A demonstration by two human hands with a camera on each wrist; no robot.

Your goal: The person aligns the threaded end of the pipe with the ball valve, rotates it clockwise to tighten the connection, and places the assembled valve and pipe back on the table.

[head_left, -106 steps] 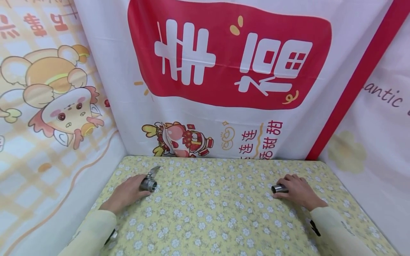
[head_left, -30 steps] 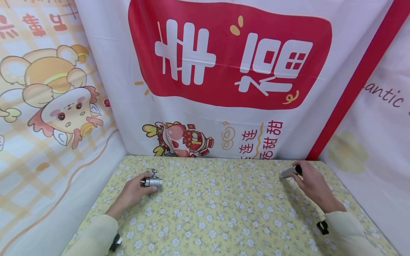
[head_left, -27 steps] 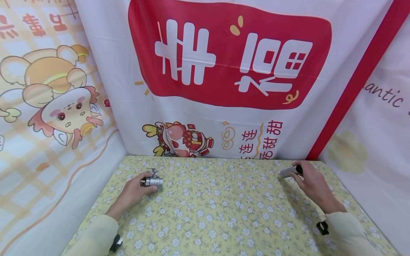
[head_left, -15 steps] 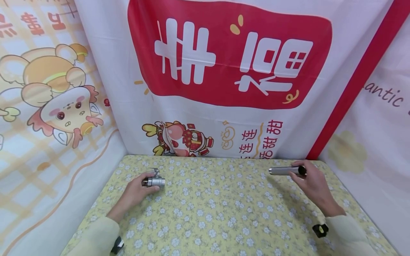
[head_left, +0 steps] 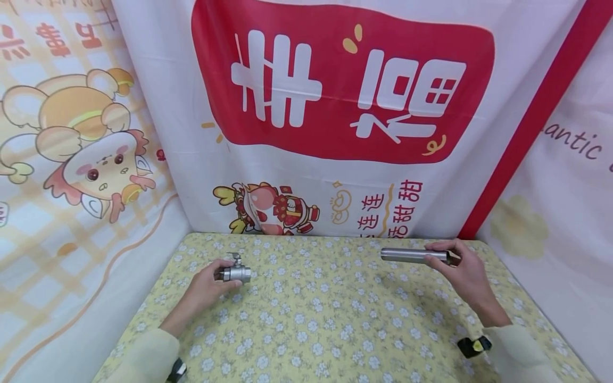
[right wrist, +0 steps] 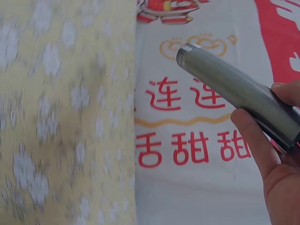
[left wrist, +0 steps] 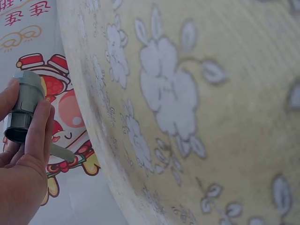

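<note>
My left hand [head_left: 206,287] pinches a silver metal ball valve [head_left: 238,273] between thumb and fingers at the table's left side. Its lever handle sits on top in the head view. In the left wrist view the valve [left wrist: 29,96] shows an open end, with the fingers around its body. On the right, a straight steel pipe [head_left: 406,256] is held by one end in my right hand [head_left: 468,274], roughly level, its free end pointing left. Threads show on that free end of the pipe [right wrist: 225,79] in the right wrist view. Valve and pipe are well apart.
A yellow floral cloth [head_left: 311,319] covers the table. Printed white curtains stand behind it [head_left: 297,186] and at both sides. Dark bands [head_left: 474,347] sit near the sleeve cuffs.
The right hand has lifted the pipe and swung its free end round to the left. The left hand has turned the valve so its open end faces right, shifting slightly rightward.
</note>
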